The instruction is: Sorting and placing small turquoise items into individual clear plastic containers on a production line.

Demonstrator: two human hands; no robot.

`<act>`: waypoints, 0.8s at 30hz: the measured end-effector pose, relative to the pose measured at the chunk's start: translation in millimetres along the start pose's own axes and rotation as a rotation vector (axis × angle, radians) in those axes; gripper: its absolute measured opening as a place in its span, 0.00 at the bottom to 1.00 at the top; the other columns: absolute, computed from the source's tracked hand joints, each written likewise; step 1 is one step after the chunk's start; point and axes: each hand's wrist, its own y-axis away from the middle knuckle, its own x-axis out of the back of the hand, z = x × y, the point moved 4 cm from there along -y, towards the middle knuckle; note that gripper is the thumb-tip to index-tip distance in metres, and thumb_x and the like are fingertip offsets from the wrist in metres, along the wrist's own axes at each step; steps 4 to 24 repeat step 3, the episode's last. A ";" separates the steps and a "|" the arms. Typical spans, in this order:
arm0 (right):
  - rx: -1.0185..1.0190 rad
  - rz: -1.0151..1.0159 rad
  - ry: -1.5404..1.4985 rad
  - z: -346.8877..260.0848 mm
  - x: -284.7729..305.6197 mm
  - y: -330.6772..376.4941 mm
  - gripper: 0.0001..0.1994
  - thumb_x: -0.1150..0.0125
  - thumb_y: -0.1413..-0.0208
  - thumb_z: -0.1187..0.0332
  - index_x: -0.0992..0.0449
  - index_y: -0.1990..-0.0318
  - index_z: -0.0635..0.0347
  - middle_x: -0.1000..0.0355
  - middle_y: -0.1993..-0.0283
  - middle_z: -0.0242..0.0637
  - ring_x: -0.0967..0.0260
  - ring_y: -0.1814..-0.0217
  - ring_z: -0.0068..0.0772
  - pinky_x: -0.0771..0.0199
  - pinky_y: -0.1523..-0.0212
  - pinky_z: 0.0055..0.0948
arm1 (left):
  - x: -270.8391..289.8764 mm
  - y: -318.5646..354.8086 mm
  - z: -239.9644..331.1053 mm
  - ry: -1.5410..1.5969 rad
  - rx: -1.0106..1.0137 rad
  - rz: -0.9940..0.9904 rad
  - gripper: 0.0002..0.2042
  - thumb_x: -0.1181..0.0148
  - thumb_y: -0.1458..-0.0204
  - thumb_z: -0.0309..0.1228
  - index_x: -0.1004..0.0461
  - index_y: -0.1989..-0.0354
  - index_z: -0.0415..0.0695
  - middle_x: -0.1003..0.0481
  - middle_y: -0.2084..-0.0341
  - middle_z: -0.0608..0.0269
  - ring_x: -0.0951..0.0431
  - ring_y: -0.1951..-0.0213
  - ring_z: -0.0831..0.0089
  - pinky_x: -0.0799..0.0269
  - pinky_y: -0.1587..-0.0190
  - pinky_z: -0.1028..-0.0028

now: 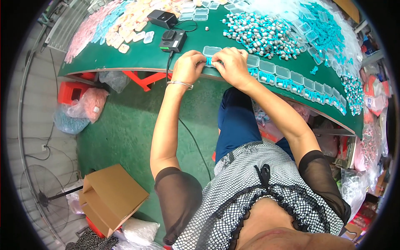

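At the table's near edge, a small clear plastic case [212, 51] stands with its lid raised, a teal piece showing in its base. My left hand [189, 66] is closed at the case's left side, thumb and fingertips pinched together. From the right, my right hand [231, 66] closes on the same case, its thumb and fingertips at the teal piece; the fingertips partly hide the contents. To the right of it runs a row of open clear cases [282, 79], holding teal and silvery-grey parts.
On the green table [137, 54] are a heap of teal-and-grey parts [262, 35], a pile of teal pieces [325, 25], pale orange cases [125, 33] and a black boxy device [173, 39] with a cable. A cardboard box [112, 196] and a fan [43, 198] stand at lower left.
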 end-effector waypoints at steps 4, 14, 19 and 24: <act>0.058 -0.036 0.157 -4.5 -4.5 -0.1 0.03 0.36 0.53 0.65 0.23 0.70 0.49 0.29 0.64 0.25 0.35 0.54 0.34 0.47 0.52 0.46 | -0.6 1.2 -3.1 -0.035 0.010 -0.018 0.08 0.37 0.57 0.22 0.23 0.66 0.41 0.23 0.67 0.57 0.22 0.61 0.59 0.26 0.59 0.68; 0.058 -0.036 0.157 -4.5 -4.5 -0.1 0.03 0.36 0.53 0.65 0.23 0.70 0.49 0.29 0.64 0.25 0.35 0.54 0.34 0.47 0.52 0.46 | -0.6 1.2 -3.1 -0.035 0.010 -0.018 0.08 0.37 0.57 0.22 0.23 0.66 0.41 0.23 0.67 0.57 0.22 0.61 0.59 0.26 0.59 0.68; 0.058 -0.036 0.157 -4.5 -4.5 -0.1 0.03 0.36 0.53 0.65 0.23 0.70 0.49 0.29 0.64 0.25 0.35 0.54 0.34 0.47 0.52 0.46 | -0.6 1.2 -3.1 -0.035 0.010 -0.018 0.08 0.37 0.57 0.22 0.23 0.66 0.41 0.23 0.67 0.57 0.22 0.61 0.59 0.26 0.59 0.68; 0.058 -0.036 0.157 -4.5 -4.5 -0.1 0.03 0.36 0.53 0.65 0.23 0.70 0.49 0.29 0.64 0.25 0.35 0.54 0.34 0.47 0.52 0.46 | -0.6 1.2 -3.1 -0.035 0.010 -0.018 0.08 0.37 0.57 0.22 0.23 0.66 0.41 0.23 0.67 0.57 0.22 0.61 0.59 0.26 0.59 0.68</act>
